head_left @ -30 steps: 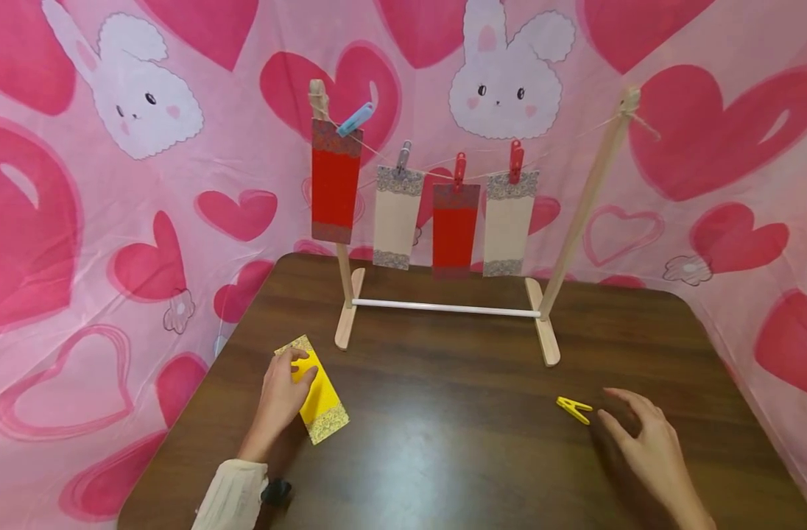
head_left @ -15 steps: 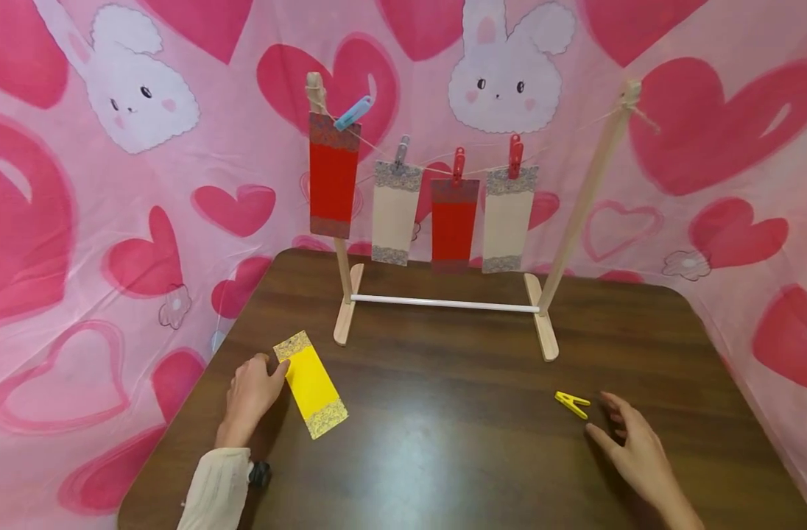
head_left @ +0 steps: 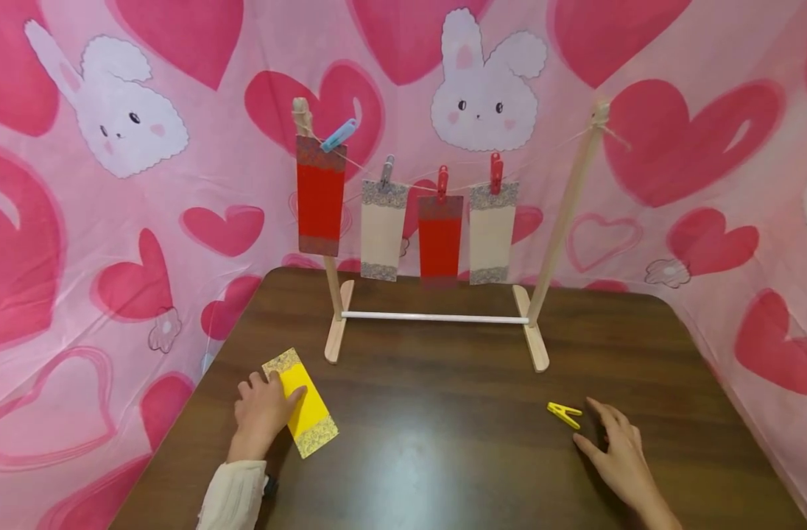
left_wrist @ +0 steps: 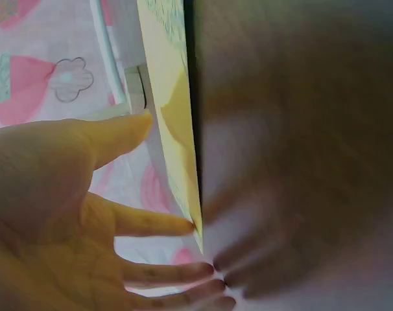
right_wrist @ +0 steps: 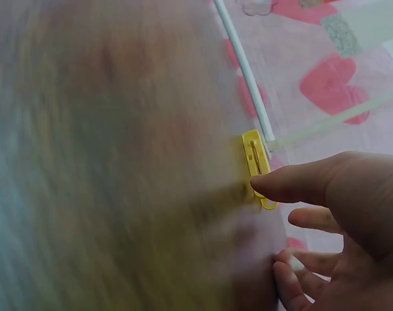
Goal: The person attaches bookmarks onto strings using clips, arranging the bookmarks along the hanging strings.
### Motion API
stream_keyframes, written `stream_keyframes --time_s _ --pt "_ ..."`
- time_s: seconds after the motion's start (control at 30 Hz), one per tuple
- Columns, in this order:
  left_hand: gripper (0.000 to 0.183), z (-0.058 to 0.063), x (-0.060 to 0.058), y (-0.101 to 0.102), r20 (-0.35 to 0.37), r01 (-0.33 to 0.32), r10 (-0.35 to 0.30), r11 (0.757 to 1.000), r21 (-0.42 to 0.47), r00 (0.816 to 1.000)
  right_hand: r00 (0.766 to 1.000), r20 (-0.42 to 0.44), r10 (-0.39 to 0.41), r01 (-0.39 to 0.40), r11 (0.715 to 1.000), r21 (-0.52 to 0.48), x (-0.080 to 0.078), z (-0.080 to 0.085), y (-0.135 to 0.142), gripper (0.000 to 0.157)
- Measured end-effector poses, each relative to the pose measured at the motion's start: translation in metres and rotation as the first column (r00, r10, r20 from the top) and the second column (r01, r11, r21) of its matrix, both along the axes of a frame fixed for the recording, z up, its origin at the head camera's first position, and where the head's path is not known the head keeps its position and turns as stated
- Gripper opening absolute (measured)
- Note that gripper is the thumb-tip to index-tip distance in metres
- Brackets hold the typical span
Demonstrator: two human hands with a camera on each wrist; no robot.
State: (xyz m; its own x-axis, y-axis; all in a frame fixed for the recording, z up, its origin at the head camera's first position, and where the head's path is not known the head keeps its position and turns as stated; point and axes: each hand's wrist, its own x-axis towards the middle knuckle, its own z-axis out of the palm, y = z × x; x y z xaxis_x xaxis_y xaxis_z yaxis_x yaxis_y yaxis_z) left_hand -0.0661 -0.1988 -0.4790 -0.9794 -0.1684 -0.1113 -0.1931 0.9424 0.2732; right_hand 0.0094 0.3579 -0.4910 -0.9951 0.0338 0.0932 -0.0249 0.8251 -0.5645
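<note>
My left hand (head_left: 263, 414) reaches over the left edge of a yellow card (head_left: 311, 403) with patterned gold ends, which lies slanted on the table. Its fingers and thumb are spread; in the left wrist view the index fingertip meets the edge of the card (left_wrist: 174, 97), and nothing is gripped. On the right, a small yellow clothespin (head_left: 564, 414) lies on the tabletop. Just right of it is my right hand (head_left: 614, 453), thumb and fingers apart. From the right wrist, the thumb tip overlaps the lower end of the clothespin (right_wrist: 253, 152).
Behind the hands stands a wooden rack with a white crossbar (head_left: 437, 318). Red cards (head_left: 320, 199) and cream cards (head_left: 383, 232) hang from its string by blue, grey and red clothespins. A pink heart-patterned cloth (head_left: 224, 235) backs the brown table (head_left: 403, 390).
My left hand first slid left off the yellow card, then came back over its left edge. My right hand stays beside the yellow clothespin with only a slight shift. The head view tilted a little.
</note>
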Motion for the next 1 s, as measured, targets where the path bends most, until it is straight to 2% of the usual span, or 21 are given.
stream_keyframes --time_s 0.1,0.17,0.3,0.4,0.47,0.57,0.67,0.73,0.83,1.0 --pt "0.087 -0.002 -0.005 0.004 0.02 -0.005 0.006 0.998 -0.061 1.0 0.999 -0.027 -0.041 0.041 0.999 0.001 -0.001 -0.004 -0.003 0.066" --pt "0.091 -0.001 -0.006 0.005 0.041 -0.005 0.008 0.998 -0.062 0.999 0.997 -0.039 -0.063 0.063 0.998 -0.008 -0.003 -0.006 -0.005 0.064" --pt "0.092 0.004 -0.007 -0.001 0.101 0.049 -0.051 0.999 0.025 0.994 0.995 -0.068 -0.078 0.076 0.996 -0.039 -0.005 -0.008 -0.008 0.056" --pt "0.087 0.011 -0.005 -0.01 0.132 0.107 -0.123 0.986 0.126 0.984 0.992 -0.088 -0.092 0.089 0.995 -0.033 -0.004 -0.009 -0.007 0.047" --pt "0.084 0.014 -0.004 -0.015 0.13 0.125 -0.148 0.977 0.171 0.98 0.991 -0.088 -0.1 0.098 0.995 -0.029 -0.003 -0.009 -0.006 0.044" --pt "0.081 0.014 0.002 -0.017 0.086 0.111 -0.126 0.981 0.159 0.988 0.99 -0.09 -0.111 0.109 0.994 -0.023 -0.001 -0.009 -0.004 0.04" --pt "0.081 0.014 0.008 -0.014 0.051 0.058 -0.063 0.993 0.105 0.997 0.987 -0.114 -0.117 0.115 0.993 -0.022 -0.002 -0.01 -0.004 0.037" --pt "0.079 0.015 0.011 -0.011 0.069 0.024 -0.031 0.995 0.099 0.997 0.986 -0.121 -0.117 0.115 0.993 -0.02 -0.002 -0.009 -0.003 0.035" --pt "0.075 0.02 0.01 -0.01 0.128 -0.001 -0.016 0.992 0.129 0.992 0.988 -0.1 -0.118 0.116 0.993 -0.026 -0.003 -0.008 -0.003 0.034" --pt "0.066 0.025 0.008 -0.01 0.161 0.037 -0.062 0.987 0.157 0.985 0.99 -0.058 -0.128 0.127 0.991 -0.031 -0.002 -0.009 -0.005 0.043"
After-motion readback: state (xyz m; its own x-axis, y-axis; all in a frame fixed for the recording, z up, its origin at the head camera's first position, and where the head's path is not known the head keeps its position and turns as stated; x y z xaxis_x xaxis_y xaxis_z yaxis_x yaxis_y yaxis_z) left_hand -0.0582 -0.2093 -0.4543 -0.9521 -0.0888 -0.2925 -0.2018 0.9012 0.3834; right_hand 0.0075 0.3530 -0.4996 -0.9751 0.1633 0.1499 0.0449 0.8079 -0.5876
